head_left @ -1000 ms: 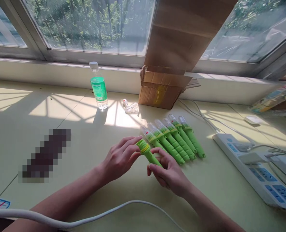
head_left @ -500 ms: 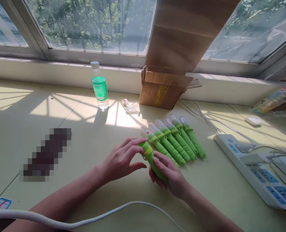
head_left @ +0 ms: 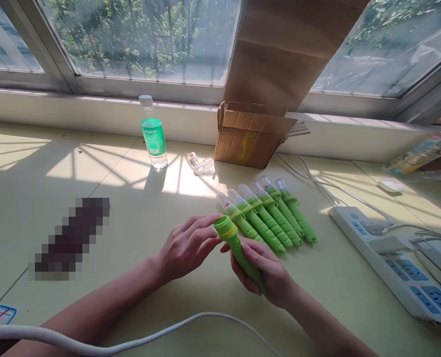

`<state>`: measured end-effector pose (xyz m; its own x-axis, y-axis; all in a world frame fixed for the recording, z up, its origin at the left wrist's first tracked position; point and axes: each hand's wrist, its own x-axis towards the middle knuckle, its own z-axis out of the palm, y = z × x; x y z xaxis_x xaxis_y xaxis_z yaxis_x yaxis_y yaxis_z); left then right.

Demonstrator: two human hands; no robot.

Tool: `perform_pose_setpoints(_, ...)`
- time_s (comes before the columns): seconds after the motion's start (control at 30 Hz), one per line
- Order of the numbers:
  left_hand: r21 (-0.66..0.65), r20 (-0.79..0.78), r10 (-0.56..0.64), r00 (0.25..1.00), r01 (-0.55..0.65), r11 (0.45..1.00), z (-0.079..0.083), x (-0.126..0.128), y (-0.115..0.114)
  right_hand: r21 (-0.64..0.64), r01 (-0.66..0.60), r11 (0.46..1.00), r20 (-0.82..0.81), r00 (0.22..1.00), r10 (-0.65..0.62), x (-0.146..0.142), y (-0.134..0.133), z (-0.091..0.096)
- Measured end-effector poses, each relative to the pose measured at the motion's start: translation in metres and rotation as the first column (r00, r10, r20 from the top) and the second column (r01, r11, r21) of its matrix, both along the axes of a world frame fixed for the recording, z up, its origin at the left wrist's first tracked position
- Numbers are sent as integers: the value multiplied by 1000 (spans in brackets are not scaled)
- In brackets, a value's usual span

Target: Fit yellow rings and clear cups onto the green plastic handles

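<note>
My right hand [head_left: 263, 267] is wrapped around a green plastic handle [head_left: 235, 244], which tilts up toward the left. At its upper end are a bare screw thread and a yellow ring, and the end looks hollow. Beside that threaded end is my left hand [head_left: 185, 245], fingers stretched out and apart, the fingertips close to the rim; whether they touch it I cannot tell. Just beyond lie several green sticks [head_left: 276, 213] in a slanted row, each with a clear domed cap. Some clear caps [head_left: 205, 167] lie farther back, one with a red spot in it.
A water bottle [head_left: 154, 136] with a green label stands near the window. Right of it is an open cardboard box [head_left: 242, 144]. A power strip [head_left: 395, 267] with plugs and cables lies at right. A white cable [head_left: 160, 331] crosses the front, and a blurred dark patch [head_left: 71, 238] is at left.
The left hand's fingers have moved slightly back from the handle's threaded end, baring more of it. The right hand still grips the handle, whose top now sits a little more exposed.
</note>
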<state>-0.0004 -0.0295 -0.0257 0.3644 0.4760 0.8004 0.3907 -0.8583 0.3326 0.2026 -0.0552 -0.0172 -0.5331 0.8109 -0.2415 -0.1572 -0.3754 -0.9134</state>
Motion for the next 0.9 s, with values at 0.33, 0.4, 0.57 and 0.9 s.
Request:
perform_pose_setpoints(0.33,-34,64,79,995,-77,996,0,6,-4,107,67,992,77,994,-76,-4,3,2)
perform_pose_setpoints(0.4,-31,64,95,993,-93,995,1,8,-5,145,67,987,116,990,-84,-5,3,3)
perform_pose_setpoints(0.57,-75,33,126,991,-123,990,3,9,-6,174,86,981,182,976,-118,-8,1,1)
perform_pose_setpoints(0.9,-124,40,-9,999,14,992,2,4,0,139,107,985,125,984,-125,-6,1,-4)
